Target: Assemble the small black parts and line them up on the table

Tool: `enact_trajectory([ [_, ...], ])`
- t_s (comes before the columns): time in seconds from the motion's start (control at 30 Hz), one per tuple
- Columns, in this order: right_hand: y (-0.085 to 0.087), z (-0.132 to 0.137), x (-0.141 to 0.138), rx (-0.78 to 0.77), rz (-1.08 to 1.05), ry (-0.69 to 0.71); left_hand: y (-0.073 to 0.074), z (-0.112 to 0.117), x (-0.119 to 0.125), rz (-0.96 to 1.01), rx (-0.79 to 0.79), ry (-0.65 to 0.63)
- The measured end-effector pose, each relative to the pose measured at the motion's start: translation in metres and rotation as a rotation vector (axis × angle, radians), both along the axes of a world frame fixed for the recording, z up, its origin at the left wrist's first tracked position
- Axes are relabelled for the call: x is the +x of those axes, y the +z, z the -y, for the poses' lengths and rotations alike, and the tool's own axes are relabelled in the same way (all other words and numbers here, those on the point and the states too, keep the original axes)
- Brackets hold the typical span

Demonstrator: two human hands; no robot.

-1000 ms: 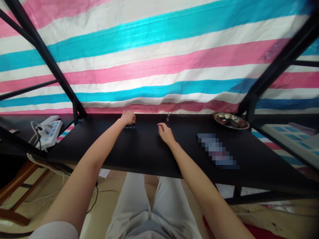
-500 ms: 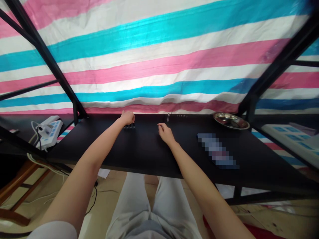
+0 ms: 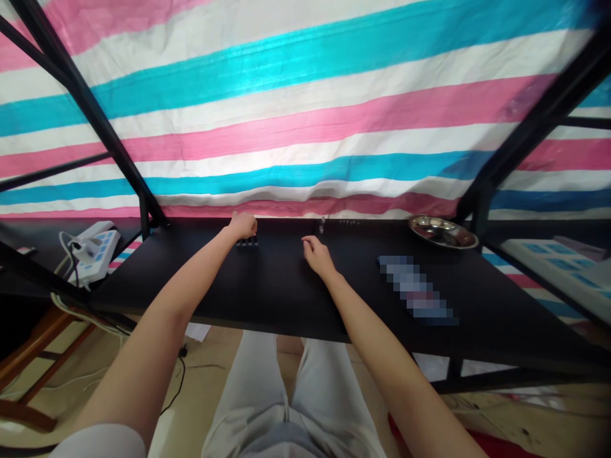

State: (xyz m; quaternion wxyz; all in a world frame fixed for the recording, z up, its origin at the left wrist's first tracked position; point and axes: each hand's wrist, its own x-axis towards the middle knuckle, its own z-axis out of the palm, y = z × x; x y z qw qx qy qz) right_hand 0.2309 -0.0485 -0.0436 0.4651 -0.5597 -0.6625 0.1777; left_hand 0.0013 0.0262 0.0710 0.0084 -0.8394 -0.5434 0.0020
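Observation:
At the far side of the black table point(image 3: 277, 286), my left hand point(image 3: 244, 226) is closed with its fingers curled downward. It is just above a short row of small dark pieces with pale tips point(image 3: 247, 242), partly covering them. Whatever its fingertips hold, if anything, is hidden. To the right, my right hand point(image 3: 317, 254) rests on the table with thumb and fingers drawn together. Anything in that pinch is too small to make out. Beyond it lie small clear pieces point(image 3: 321, 224), and a line of tiny pieces point(image 3: 349, 222) runs along the back edge.
A shiny round metal plate point(image 3: 443, 231) sits at the back right. In front of it lies a pixelated flat object point(image 3: 417, 291). A white power strip point(image 3: 98, 254) with plugs is at the left, beyond the black frame post point(image 3: 119, 152). A striped sheet point(image 3: 305, 114) hangs behind the table.
Almost nothing differs. My left hand has shifted very slightly over the row of small pieces; my right hand stays in place.

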Motion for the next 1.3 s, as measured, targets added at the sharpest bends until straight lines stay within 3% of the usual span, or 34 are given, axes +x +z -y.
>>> enact_trajectory([
  [0.37,0.0,0.0,0.001,0.013,-0.005,0.001,0.008,0.006,0.009,-0.042,0.026,-0.013],
  [0.6,0.007,0.002,0.004,0.023,0.098,-0.06,0.015,0.024,0.037,0.032,0.131,-0.154],
  [0.73,0.011,0.003,0.006,-0.023,0.243,-0.125,-0.002,0.031,0.066,0.105,0.169,-0.225],
  [0.87,0.014,0.001,0.01,-0.093,0.389,-0.153,-0.037,0.029,0.094,0.19,0.152,-0.258],
  [1.03,0.02,0.001,0.016,-0.153,0.562,-0.242,-0.076,0.019,0.123,0.203,0.106,-0.181],
  [1.13,0.026,0.002,0.017,-0.196,0.621,-0.288,-0.084,0.013,0.135,0.177,0.128,-0.141],
  [1.3,0.029,0.002,0.016,-0.226,0.652,-0.281,-0.084,0.004,0.147,0.12,0.153,-0.152],
])
